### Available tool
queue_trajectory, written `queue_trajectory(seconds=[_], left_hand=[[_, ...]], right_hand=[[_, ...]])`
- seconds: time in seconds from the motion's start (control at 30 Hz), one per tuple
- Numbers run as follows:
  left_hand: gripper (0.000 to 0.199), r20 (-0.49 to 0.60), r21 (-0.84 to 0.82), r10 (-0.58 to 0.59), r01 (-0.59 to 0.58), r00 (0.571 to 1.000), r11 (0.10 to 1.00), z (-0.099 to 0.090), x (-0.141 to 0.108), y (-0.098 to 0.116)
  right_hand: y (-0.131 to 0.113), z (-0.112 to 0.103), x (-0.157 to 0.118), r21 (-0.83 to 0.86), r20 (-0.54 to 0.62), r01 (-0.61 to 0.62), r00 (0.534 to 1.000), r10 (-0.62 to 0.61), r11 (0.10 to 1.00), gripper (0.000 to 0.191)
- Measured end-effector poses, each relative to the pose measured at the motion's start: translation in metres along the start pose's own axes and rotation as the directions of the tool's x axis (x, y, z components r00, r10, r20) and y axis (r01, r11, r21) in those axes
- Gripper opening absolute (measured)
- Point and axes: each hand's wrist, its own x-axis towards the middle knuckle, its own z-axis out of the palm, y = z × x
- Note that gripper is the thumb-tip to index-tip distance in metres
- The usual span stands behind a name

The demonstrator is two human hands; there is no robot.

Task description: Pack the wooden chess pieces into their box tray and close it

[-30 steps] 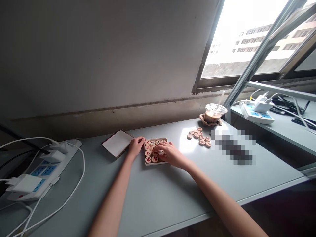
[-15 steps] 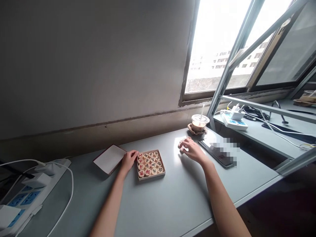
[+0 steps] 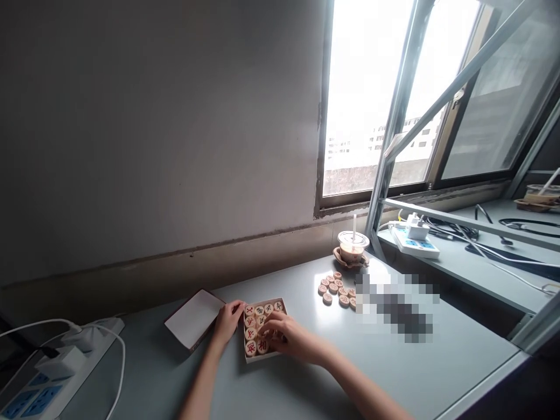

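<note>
A shallow white-edged box (image 3: 268,357) of round wooden Chinese chess pieces (image 3: 251,348) lies on the desk, its characters red and black. My left hand (image 3: 228,319) is closed at the box's left edge, fingertips on the rim. Over the middle and right of the box, my right hand (image 3: 289,337) bends its fingers down in a pinch on a chess piece; the piece is mostly hidden under the fingers. Left of my left hand rests the box lid (image 3: 195,319), white inside up. Several loose red-marked pieces (image 3: 333,288) lie grouped to the right.
A lidded drink cup (image 3: 351,248) with a straw stands in a brown carrier by the wall. A blurred patch covers something dark on the right. Power strip (image 3: 37,382) and white cables occupy the left. A metal frame (image 3: 387,157) rises beyond the desk's right end.
My right hand has moved left from the loose pieces to the box, uncovering the group. My left hand stays at the box's edge. The view has tilted up slightly.
</note>
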Motion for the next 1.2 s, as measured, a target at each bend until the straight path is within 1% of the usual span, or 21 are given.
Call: queue_trajectory(seconds=[0.1, 0.17, 0.3, 0.4, 0.53, 0.6, 0.7, 0.77, 0.83, 0.9, 0.93, 0.97, 1.0, 1.03, 1.07, 1.1, 1.13, 1.2], left_hand=[[0.049, -0.007, -0.014, -0.016, 0.016, 1.0, 1.0, 0.002, 0.002, -0.003], [0.05, -0.008, -0.02, -0.012, 0.012, 1.0, 1.0, 0.004, 0.003, -0.005], [0.05, -0.022, -0.029, 0.002, -0.003, 1.0, 1.0, 0.004, 0.003, -0.004], [0.051, -0.033, -0.029, -0.008, 0.007, 0.999, 1.0, 0.004, 0.002, -0.002], [0.051, -0.044, -0.016, -0.017, 0.016, 0.999, 1.0, 0.004, 0.002, 0.0], [0.05, -0.046, -0.008, -0.008, 0.008, 0.999, 1.0, 0.004, 0.002, 0.0], [0.048, -0.049, 0.003, 0.002, -0.002, 0.999, 1.0, 0.004, 0.001, 0.0], [0.046, -0.048, 0.009, 0.003, -0.002, 0.999, 1.0, 0.004, 0.001, 0.0], [0.044, -0.046, 0.014, 0.008, -0.008, 0.999, 1.0, 0.003, 0.001, 0.0], [0.043, -0.043, 0.016, 0.019, -0.019, 0.999, 1.0, 0.003, 0.001, 0.0], [0.043, -0.042, 0.017, 0.024, -0.023, 0.999, 1.0, 0.002, 0.001, 0.0], [0.042, -0.04, 0.017, 0.026, -0.026, 0.999, 1.0, 0.002, 0.001, 0.001], [0.042, -0.036, 0.017, 0.027, -0.026, 0.999, 1.0, 0.001, 0.0, 0.001], [0.042, -0.032, 0.017, 0.026, -0.026, 0.999, 1.0, 0.001, 0.0, 0.002], [0.042, -0.03, 0.018, 0.025, -0.024, 0.999, 1.0, 0.0, 0.0, 0.002], [0.041, -0.029, 0.021, 0.024, -0.024, 0.999, 1.0, 0.0, -0.001, 0.003], [0.041, -0.027, 0.022, 0.024, -0.024, 0.999, 0.999, 0.0, -0.001, 0.003], [0.04, -0.026, 0.024, 0.021, -0.02, 0.999, 1.0, -0.001, -0.001, 0.003]], right_hand=[[0.002, -0.001, 0.001, 0.068, 0.037, 0.047, 0.998, -0.049, 0.997, 0.044], [0.001, -0.001, 0.002, 0.078, 0.04, 0.048, 0.998, -0.051, 0.996, 0.046], [-0.001, 0.0, 0.003, 0.101, 0.013, 0.0, 1.0, -0.001, 0.995, 0.038], [-0.001, 0.0, 0.003, 0.122, 0.026, -0.037, 0.999, 0.034, 0.992, 0.033], [-0.004, 0.004, 0.004, 0.13, -0.006, -0.14, 0.99, 0.142, 0.982, 0.032], [-0.007, 0.004, 0.004, 0.112, -0.022, -0.169, 0.985, 0.172, 0.979, 0.029], [-0.012, -0.008, 0.0, 0.046, -0.039, -0.15, 0.988, 0.152, 0.988, 0.022], [-0.01, -0.024, -0.006, -0.02, -0.075, -0.16, 0.985, 0.158, 0.987, 0.017], [0.001, -0.043, -0.015, -0.106, -0.125, -0.213, 0.972, 0.2, 0.971, 0.015], [0.019, -0.063, -0.028, -0.223, -0.174, -0.298, 0.949, 0.263, 0.928, 0.015], [0.029, -0.072, -0.035, -0.302, -0.18, -0.354, 0.933, 0.312, 0.885, 0.015], [0.039, -0.079, -0.041, -0.39, -0.205, -0.437, 0.899, 0.386, 0.81, 0.014], [0.047, -0.086, -0.048, -0.465, -0.267, -0.534, 0.845, 0.463, 0.706, 0.014], [0.052, -0.091, -0.053, -0.507, -0.319, -0.603, 0.795, 0.516, 0.616, 0.018], [0.055, -0.095, -0.057, -0.529, -0.367, -0.652, 0.753, 0.547, 0.543, 0.025], [0.055, -0.097, -0.06, -0.535, -0.394, -0.675, 0.732, 0.556, 0.508, 0.032], [0.053, -0.098, -0.061, -0.536, -0.39, -0.668, 0.739, 0.55, 0.517, 0.037], [0.045, -0.095, -0.058, -0.541, -0.314, -0.588, 0.805, 0.504, 0.602, 0.036]])
